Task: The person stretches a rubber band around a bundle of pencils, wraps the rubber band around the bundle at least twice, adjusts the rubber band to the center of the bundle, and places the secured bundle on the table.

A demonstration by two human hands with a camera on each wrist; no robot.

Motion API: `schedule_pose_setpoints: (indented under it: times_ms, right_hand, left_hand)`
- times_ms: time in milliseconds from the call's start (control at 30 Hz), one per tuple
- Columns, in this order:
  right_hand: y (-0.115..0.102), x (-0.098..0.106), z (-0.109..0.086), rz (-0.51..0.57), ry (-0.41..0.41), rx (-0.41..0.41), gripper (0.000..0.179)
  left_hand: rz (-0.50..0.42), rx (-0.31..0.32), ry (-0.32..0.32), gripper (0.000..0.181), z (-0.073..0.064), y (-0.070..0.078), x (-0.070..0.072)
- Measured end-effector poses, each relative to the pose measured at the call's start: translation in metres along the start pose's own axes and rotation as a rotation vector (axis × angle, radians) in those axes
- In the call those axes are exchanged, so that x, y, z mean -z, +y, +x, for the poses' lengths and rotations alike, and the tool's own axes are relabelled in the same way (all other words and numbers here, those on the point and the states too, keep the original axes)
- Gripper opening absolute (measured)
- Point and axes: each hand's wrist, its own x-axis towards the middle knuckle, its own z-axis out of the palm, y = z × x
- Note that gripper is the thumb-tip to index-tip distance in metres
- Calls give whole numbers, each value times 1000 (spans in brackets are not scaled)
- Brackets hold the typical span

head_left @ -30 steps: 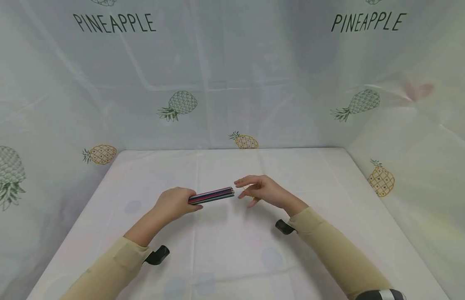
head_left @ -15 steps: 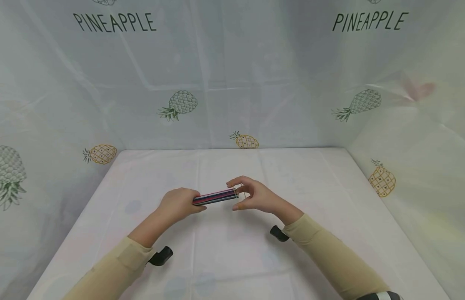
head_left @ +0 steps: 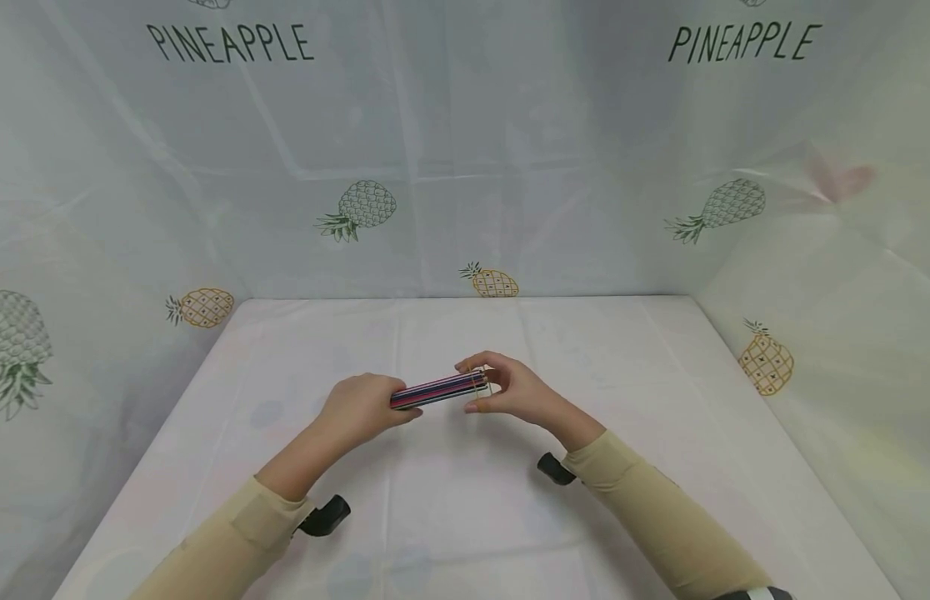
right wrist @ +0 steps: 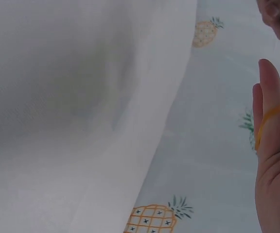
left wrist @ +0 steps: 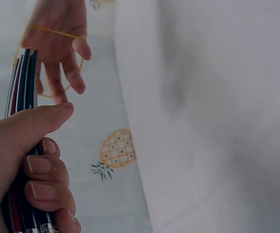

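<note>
My left hand (head_left: 362, 404) grips a bundle of pencils (head_left: 438, 389), dark with red and pale stripes, thumb along one side. Their free ends point right, slightly raised, above the table. A thin yellow rubber band (left wrist: 57, 32) is stretched round the spread fingers of my right hand (head_left: 521, 392), which is at those ends. In the head view the band looks to be around the pencil tips; whether it touches them I cannot tell. The right wrist view catches the rubber band (right wrist: 271, 114) over the thumb, with most of the hand cut off by the frame edge.
A white cloth covers the table (head_left: 465, 517) under both hands. Pale curtains (head_left: 465, 167) printed with pineapples rise at the back and both sides. Black wrist cameras hang below both sleeves, the left camera (head_left: 325, 516) close to the tabletop.
My left hand has moved a little right with the pencils. The right hand has come left, spreading the rubber band, and the pencil ends are now between its fingers.
</note>
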Motion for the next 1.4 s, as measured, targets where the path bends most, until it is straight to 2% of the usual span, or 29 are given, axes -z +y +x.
schedule_pose_setpoints:
  times_ms: [133,300,500,633,767,967,1100,1200,1400]
  right_hand:
    - [6,-1,0,-8,17,-35,41]
    - [12,-6,-2,1,-10,-55,34]
    - [9,-15,-7,19,-17,35,19]
    - [6,-21,-12,112,-19,89,22]
    - [2,-24,-15,121,31,224,33]
    - [-9,-21,-17,-32,132,499,48]
    - [-17,-17,-17,-68,137,630,40]
    - [-22,-14,-17,-84,127,660,33]
    - [-26,-11,-19,-124,102,661,33]
  left_hand:
    - [-29,7,13,29,-1,5,3]
    - [-66,48,33,27,0,9,7]
    - [-96,94,31,36,4,8,7]
    - [-115,119,11,38,8,4,7]
    - [-131,154,-25,36,12,0,5]
    - [-137,173,-52,35,17,-4,-1]
    - [-135,170,-69,33,18,-7,-5]
    - [-130,168,-76,33,18,-8,-7]
    - [-111,175,-65,35,16,-9,-5]
